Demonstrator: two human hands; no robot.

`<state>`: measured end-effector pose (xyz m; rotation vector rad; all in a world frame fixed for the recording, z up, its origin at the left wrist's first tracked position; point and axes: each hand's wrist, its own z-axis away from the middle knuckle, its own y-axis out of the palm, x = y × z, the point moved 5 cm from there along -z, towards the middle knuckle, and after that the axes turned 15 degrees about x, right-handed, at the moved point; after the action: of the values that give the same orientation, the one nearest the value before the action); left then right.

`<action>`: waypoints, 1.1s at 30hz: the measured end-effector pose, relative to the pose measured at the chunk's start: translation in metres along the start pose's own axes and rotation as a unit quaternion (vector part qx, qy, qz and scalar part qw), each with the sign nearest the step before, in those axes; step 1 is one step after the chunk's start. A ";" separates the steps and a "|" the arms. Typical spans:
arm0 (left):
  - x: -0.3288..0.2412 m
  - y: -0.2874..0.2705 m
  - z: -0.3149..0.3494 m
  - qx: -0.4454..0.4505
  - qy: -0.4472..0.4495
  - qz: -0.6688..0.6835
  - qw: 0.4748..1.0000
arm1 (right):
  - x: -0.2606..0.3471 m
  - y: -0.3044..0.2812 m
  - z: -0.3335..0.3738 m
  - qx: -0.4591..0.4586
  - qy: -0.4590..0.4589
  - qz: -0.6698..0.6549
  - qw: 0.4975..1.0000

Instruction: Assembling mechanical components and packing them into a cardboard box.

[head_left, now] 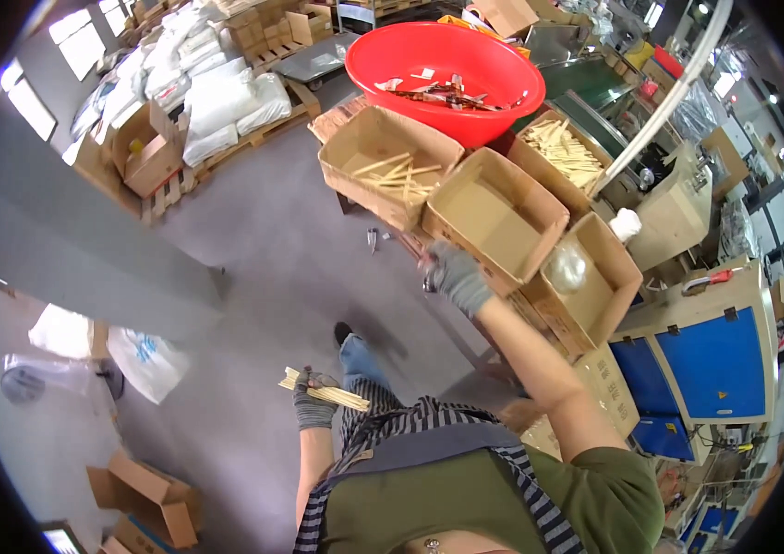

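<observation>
My left hand (313, 411), in a grey glove, is closed around a bundle of thin pale wooden sticks (346, 398), held low in front of my body. My right hand (459, 280), also gloved in grey, is stretched forward at the near side of an open cardboard box (495, 214). Its fingers are blurred, so whether they grip anything cannot be made out. Left of that box is another cardboard box (369, 198) with loose wooden sticks (399, 175) in it. Behind, a further box holds a dense pile of sticks (561, 150).
A large red tub (383, 55) with wrapped pieces stands behind the boxes. To the right, a cardboard box (621, 268) contains a clear plastic bag (569, 268). A blue-doored cabinet (720, 365) stands farther right. White sacks (226, 102) lie on pallets; a thick pillar (87, 222) rises left.
</observation>
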<state>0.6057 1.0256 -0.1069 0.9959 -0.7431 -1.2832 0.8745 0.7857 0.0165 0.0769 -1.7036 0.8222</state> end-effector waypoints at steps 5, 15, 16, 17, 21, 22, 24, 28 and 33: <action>-0.080 0.059 -0.137 -0.017 -0.007 -0.033 0.999 | -0.048 -0.036 -0.186 0.010 0.095 0.288 0.953; -0.151 0.173 -0.306 -0.087 -0.056 -0.187 0.977 | -0.222 -0.028 -0.312 0.127 0.190 0.598 0.768; -0.150 0.183 -0.315 -0.080 -0.066 -0.171 0.980 | -0.215 -0.032 -0.318 0.130 0.197 0.593 0.770; -0.155 0.182 -0.325 -0.073 -0.074 -0.158 0.982 | -0.193 -0.035 -0.324 0.179 0.188 0.610 0.749; -0.149 0.191 -0.363 -0.107 -0.082 -0.138 0.981 | -0.189 -0.028 -0.343 0.234 0.117 0.474 0.841; -0.146 0.196 -0.370 -0.109 -0.087 -0.140 0.980 | -0.175 -0.019 -0.344 0.259 0.096 0.438 0.855; -0.134 0.217 -0.391 -0.113 -0.092 -0.149 0.978 | -0.149 -0.011 -0.345 0.243 0.038 0.436 0.866; -0.111 0.263 -0.429 -0.095 -0.111 -0.210 0.967 | -0.171 0.017 -0.357 0.347 0.103 0.468 0.806; -0.085 0.310 -0.486 -0.049 -0.118 -0.246 0.961 | -0.190 -0.010 -0.356 0.296 0.186 0.425 0.835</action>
<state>1.1555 1.1963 -0.0196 0.9905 -0.6206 -1.8788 1.2348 0.9058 -0.1206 -0.4309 -1.0097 1.8786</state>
